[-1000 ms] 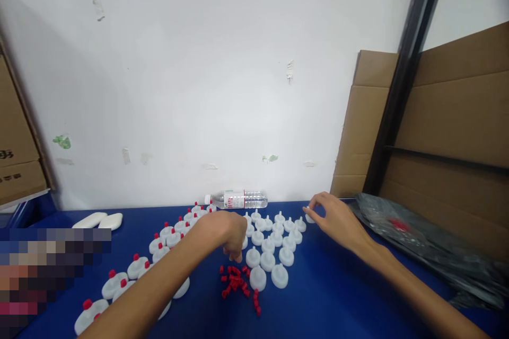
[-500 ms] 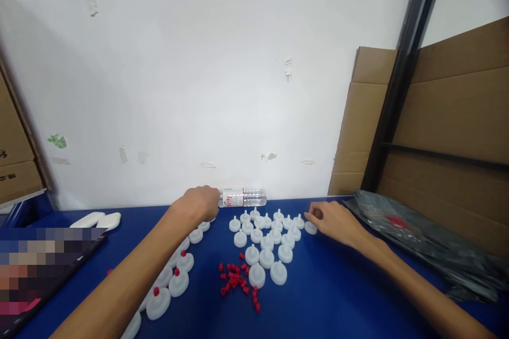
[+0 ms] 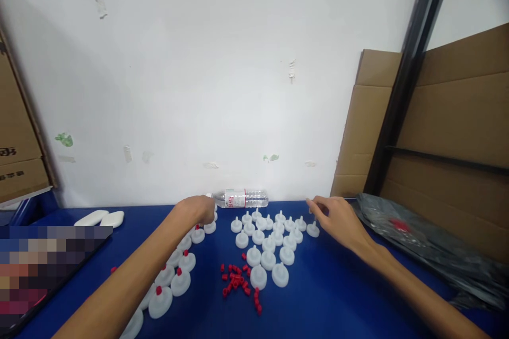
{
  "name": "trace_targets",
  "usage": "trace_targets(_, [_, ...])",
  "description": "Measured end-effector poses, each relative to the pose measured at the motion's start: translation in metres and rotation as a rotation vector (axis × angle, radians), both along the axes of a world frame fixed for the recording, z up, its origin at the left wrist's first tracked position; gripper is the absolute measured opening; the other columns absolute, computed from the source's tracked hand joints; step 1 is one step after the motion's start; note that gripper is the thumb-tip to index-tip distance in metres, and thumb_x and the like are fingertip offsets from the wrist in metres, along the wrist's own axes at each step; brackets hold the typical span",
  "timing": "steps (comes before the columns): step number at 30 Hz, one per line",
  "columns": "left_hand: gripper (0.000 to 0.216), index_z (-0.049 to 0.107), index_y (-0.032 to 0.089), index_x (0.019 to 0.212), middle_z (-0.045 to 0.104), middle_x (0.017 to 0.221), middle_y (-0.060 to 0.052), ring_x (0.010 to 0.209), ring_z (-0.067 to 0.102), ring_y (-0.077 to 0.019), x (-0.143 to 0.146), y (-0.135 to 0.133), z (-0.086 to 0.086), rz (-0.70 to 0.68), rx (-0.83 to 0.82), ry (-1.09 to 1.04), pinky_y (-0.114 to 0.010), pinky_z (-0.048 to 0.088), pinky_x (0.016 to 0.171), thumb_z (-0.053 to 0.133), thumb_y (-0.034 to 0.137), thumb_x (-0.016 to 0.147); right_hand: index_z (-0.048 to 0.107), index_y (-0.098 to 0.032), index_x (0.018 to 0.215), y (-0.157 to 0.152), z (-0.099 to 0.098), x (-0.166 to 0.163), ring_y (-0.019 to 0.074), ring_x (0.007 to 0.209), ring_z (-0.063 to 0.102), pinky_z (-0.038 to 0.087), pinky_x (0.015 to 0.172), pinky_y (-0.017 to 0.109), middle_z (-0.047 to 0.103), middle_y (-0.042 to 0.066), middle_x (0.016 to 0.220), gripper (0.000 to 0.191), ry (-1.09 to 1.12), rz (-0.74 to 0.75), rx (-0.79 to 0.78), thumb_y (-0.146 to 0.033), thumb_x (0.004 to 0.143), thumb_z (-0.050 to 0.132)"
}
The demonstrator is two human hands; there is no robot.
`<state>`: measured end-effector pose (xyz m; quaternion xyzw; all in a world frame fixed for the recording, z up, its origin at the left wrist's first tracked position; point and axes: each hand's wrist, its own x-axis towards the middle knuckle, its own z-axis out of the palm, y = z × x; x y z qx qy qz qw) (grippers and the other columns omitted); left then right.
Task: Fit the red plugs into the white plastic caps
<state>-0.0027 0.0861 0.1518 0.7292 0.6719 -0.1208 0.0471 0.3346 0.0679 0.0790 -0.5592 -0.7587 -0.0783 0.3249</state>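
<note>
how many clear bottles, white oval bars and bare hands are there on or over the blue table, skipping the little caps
clear plastic water bottle: 1
white oval bars: 2
bare hands, left hand and right hand: 2
total: 5

A table covered in a smooth blue surface (image 3: 338, 296) is seen against the wall. A cluster of uncapped white plastic spout lids (image 3: 267, 243) is laid at its middle, with a scatter of small red plastic caps (image 3: 238, 283) just before it. A row of white lids fitted with red caps (image 3: 175, 275) is set to the left. A clear plastic water bottle (image 3: 244, 198) is laid on its side by the wall, two white oval pieces (image 3: 101, 218) far left, crumpled dark plastic bags (image 3: 421, 243) at right.
</note>
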Motion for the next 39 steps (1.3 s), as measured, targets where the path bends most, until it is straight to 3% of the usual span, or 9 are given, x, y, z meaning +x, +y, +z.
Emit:
trace_targets(7, [0.038,0.064,0.019,0.083,0.066,0.080,0.001,0.066,0.058,-0.0139,0.028,-0.031,0.035,-0.390,-0.069,-0.259,-0.027,0.046,0.058,0.048,0.047,0.102,0.066,-0.024,0.107,-0.027,0.003,-0.024,0.0238,0.090,0.070,0.043,0.096,0.043,0.075,0.003,0.093,0.026,0.023,0.191,0.140,-0.041,0.105,0.047])
trace_targets(10, [0.041,0.056,0.021,0.072,0.059,0.067,0.003,0.057,0.048,-0.0124,0.051,-0.049,0.035,-0.538,-0.001,-0.375,-0.027,0.036,0.050,0.044,0.049,0.100,0.058,-0.025,0.131,-0.045,0.000,-0.041,0.0237,0.094,0.070,0.038,0.106,0.047,0.076,0.004,0.106,0.035,-0.042,0.356,0.227,-0.041,0.100,0.060])
trace_targets(13, [0.041,0.053,0.021,0.068,0.055,0.060,0.003,0.054,0.047,-0.0131,0.069,-0.060,0.028,-0.621,0.080,-0.419,-0.029,0.033,0.050,0.042,0.044,0.100,0.055,-0.023,0.133,-0.054,-0.003,-0.051,0.0224,0.092,0.072,0.035,0.109,0.048,0.076,0.005,0.111,0.037,-0.062,0.452,0.344,-0.034,0.099,0.065])
trace_targets(16, [0.036,0.057,0.022,0.073,0.060,0.063,0.000,0.060,0.053,-0.0172,0.078,-0.064,0.020,-0.633,0.208,-0.402,-0.031,0.032,0.054,0.042,0.041,0.099,0.060,-0.024,0.121,-0.052,-0.004,-0.051,0.0196,0.090,0.073,0.038,0.105,0.044,0.078,0.003,0.108,0.022,-0.033,0.474,0.425,-0.025,0.099,0.065])
trace_targets(22, [0.019,0.062,0.020,0.090,0.069,0.082,-0.007,0.073,0.062,-0.0243,0.087,-0.065,0.010,-0.679,0.332,-0.352,-0.033,0.032,0.060,0.046,0.026,0.098,0.063,-0.023,0.121,-0.044,-0.002,-0.044,0.0216,0.092,0.073,0.042,0.097,0.045,0.078,0.005,0.108,0.025,-0.025,0.468,0.468,-0.022,0.097,0.070])
trace_targets(26, [0.020,0.057,0.020,0.079,0.063,0.071,-0.004,0.067,0.058,-0.0209,0.088,-0.060,0.006,-0.701,0.287,-0.413,-0.033,0.029,0.058,0.046,0.019,0.095,0.064,-0.022,0.119,-0.046,0.000,-0.044,0.0213,0.087,0.073,0.042,0.096,0.047,0.078,0.005,0.105,0.026,-0.059,0.484,0.501,-0.024,0.095,0.073])
trace_targets(32, [0.038,0.038,0.021,0.068,0.040,0.061,0.004,0.056,0.038,-0.0119,0.076,-0.041,0.012,-0.718,0.072,-0.589,-0.026,0.035,0.056,0.037,0.038,0.101,0.065,-0.021,0.114,-0.041,0.004,-0.038,0.0212,0.086,0.073,0.043,0.093,0.045,0.078,0.006,0.106,0.021,-0.167,0.421,0.591,-0.021,0.095,0.073])
trace_targets(36, [0.037,0.048,0.023,0.083,0.051,0.076,0.002,0.065,0.045,-0.0140,0.064,-0.038,0.027,-0.608,0.079,-0.602,-0.027,0.040,0.061,0.025,0.043,0.104,0.066,-0.023,0.109,-0.034,0.009,-0.029,0.0195,0.087,0.073,0.041,0.095,0.043,0.078,0.003,0.105,0.015,-0.141,0.384,0.538,-0.022,0.095,0.071])
trace_targets(39, [0.030,0.056,0.022,0.081,0.060,0.077,-0.001,0.067,0.053,-0.0183,0.052,-0.038,0.030,-0.455,0.023,-0.433,-0.030,0.038,0.059,0.043,0.040,0.100,0.065,-0.023,0.109,-0.036,0.013,-0.030,0.0177,0.089,0.072,0.040,0.098,0.042,0.077,0.003,0.106,0.013,-0.048,0.401,0.430,-0.021,0.096,0.068])
